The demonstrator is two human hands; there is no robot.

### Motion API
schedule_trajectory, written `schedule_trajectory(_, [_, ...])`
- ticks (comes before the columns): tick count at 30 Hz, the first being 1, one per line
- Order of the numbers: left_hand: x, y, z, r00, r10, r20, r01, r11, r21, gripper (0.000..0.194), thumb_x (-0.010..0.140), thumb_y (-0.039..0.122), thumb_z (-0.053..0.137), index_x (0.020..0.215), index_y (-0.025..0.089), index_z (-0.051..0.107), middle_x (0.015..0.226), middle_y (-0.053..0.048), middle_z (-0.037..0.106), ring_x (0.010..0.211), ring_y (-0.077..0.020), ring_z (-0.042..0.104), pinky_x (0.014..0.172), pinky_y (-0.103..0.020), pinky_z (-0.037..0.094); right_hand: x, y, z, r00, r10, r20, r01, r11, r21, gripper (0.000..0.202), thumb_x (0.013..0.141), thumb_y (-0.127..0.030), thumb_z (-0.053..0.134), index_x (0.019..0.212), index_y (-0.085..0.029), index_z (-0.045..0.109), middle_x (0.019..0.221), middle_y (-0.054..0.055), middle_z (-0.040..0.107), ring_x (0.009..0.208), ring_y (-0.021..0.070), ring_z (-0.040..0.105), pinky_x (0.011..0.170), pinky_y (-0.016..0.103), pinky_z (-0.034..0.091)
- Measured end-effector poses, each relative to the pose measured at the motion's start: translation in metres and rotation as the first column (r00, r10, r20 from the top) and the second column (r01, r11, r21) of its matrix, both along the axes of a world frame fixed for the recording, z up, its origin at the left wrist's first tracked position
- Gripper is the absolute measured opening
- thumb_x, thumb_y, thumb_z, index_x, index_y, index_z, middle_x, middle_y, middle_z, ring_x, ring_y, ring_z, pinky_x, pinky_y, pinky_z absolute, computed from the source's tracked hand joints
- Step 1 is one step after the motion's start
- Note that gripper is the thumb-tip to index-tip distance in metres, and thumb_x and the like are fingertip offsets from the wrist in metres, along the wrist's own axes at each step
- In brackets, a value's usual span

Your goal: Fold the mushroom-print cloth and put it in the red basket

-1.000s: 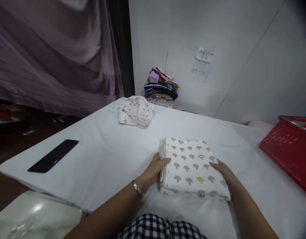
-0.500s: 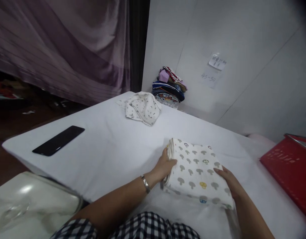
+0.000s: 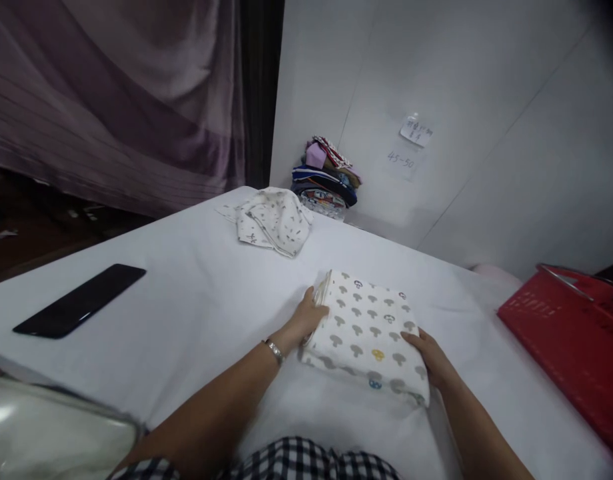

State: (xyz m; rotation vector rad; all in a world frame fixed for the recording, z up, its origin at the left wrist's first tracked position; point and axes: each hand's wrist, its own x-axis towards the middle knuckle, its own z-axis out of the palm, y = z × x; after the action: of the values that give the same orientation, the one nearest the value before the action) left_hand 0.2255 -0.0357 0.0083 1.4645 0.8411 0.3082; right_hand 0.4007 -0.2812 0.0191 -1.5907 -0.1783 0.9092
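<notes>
A folded white cloth (image 3: 366,327) printed with grey mushrooms, plus a yellow and a blue one, is between my two hands just over the near part of the table. My left hand (image 3: 309,317) grips its left folded edge, thumb on top and fingers around the side. On the right edge, my right hand (image 3: 429,353) holds it with the thumb on top; the other fingers are mostly hidden beneath. Farther back lies a crumpled white cloth (image 3: 276,223) with small dark prints.
The white-covered table (image 3: 196,293) carries a black phone-like slab (image 3: 81,300) at left. A red basket (image 3: 561,327) stands at right. Several folded fabrics (image 3: 326,177) are stacked by the wall. A pale glossy seat (image 3: 51,427) is at lower left; a purple curtain (image 3: 136,100) hangs behind.
The camera view has turned slightly right, so everything appears shifted left. Both hands keep their hold on the folded cloth, which looks much the same.
</notes>
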Motion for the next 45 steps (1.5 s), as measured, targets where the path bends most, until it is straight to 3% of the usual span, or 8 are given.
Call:
schedule_trajectory(5, [-0.002,-0.004,0.005,0.999,-0.046,-0.017,0.048,0.992,0.118,0.084,0.075,0.027,0.054,0.145,0.017,0.009,0.134,-0.014,0.046,0.114,-0.025,0.051,0.095,-0.033,0.038,-0.002,0.004,0.015,0.988,0.03,0.15,-0.021,0.998,-0.057,0.044,0.067,-0.033,0.069,0.106,-0.017,0.055,0.091,0.008,0.07,0.077,0.0256,0.067,0.066,0.036,0.054])
schedule_trajectory(12, [-0.011,-0.022,0.048,0.98,-0.148,-0.133,0.186,0.919,0.346,0.075,0.082,0.031,0.043,0.146,0.021,0.003,0.105,-0.011,0.062,0.085,-0.024,0.06,0.075,-0.033,0.043,-0.008,0.018,0.038,0.87,0.172,0.462,-0.069,0.971,-0.231,0.045,0.067,-0.032,0.063,0.11,-0.017,0.057,0.098,0.007,0.068,0.085,0.0247,0.065,0.071,0.034,0.053])
schedule_trajectory(18, [-0.011,-0.027,0.064,0.973,-0.223,-0.053,0.224,0.88,0.418,0.077,0.081,0.029,0.046,0.145,0.023,0.004,0.106,-0.01,0.063,0.084,-0.0238,0.061,0.075,-0.033,0.044,-0.009,0.017,0.042,0.904,0.176,0.39,-0.104,0.974,-0.2,0.048,0.068,-0.033,0.064,0.112,-0.018,0.056,0.102,0.008,0.067,0.086,0.0256,0.065,0.072,0.036,0.053])
schedule_trajectory(25, [-0.008,0.051,0.078,0.926,-0.34,0.165,0.279,0.909,0.309,0.083,0.071,0.027,0.059,0.143,0.022,0.019,0.14,-0.012,0.039,0.127,-0.0249,0.039,0.098,-0.033,0.037,-0.051,0.011,0.033,0.998,0.054,-0.012,-0.052,0.993,0.103,0.062,0.071,-0.038,0.068,0.126,-0.021,0.045,0.108,0.01,0.065,0.091,0.0251,0.064,0.076,0.037,0.053])
schedule_trajectory(30, [0.005,0.11,0.07,0.822,-0.531,-0.206,0.57,0.754,0.327,0.088,0.064,0.028,0.061,0.143,0.017,0.023,0.142,-0.014,0.037,0.128,-0.0262,0.038,0.103,-0.033,0.032,-0.07,0.005,0.016,0.936,0.346,-0.062,-0.351,0.932,-0.091,0.051,0.072,-0.04,0.066,0.117,-0.02,0.054,0.091,0.007,0.067,0.075,0.0184,0.065,0.063,0.028,0.051])
schedule_trajectory(33, [0.009,0.123,0.05,0.79,-0.5,-0.355,0.603,0.741,0.296,0.087,0.063,0.03,0.06,0.141,0.013,0.027,0.141,-0.015,0.039,0.123,-0.0255,0.044,0.102,-0.032,0.033,-0.043,0.002,0.012,0.899,0.372,0.23,-0.301,0.908,-0.292,0.044,0.072,-0.044,0.063,0.105,-0.016,0.062,0.071,0.004,0.065,0.062,0.0149,0.06,0.056,0.026,0.047])
schedule_trajectory(37, [0.009,0.121,0.035,0.822,-0.453,-0.345,0.554,0.775,0.303,0.084,0.064,0.033,0.058,0.14,0.014,0.028,0.14,-0.014,0.04,0.12,-0.0231,0.048,0.097,-0.028,0.037,0.004,0.023,0.021,0.692,0.193,0.695,-0.015,0.967,-0.254,0.046,0.071,-0.046,0.06,0.106,-0.016,0.063,0.086,0.006,0.067,0.078,0.0179,0.061,0.07,0.03,0.049])
schedule_trajectory(45, [-0.036,0.107,0.051,0.968,-0.092,-0.233,0.215,0.785,0.582,0.061,0.074,0.045,0.052,0.128,0.016,0.047,0.124,-0.011,0.056,0.097,-0.0222,0.059,0.082,-0.028,0.043,0.031,0.105,0.035,0.799,0.453,0.395,-0.282,0.863,-0.419,0.044,0.073,-0.05,0.06,0.104,-0.019,0.068,0.1,0.006,0.068,0.087,0.0215,0.063,0.074,0.032,0.051])
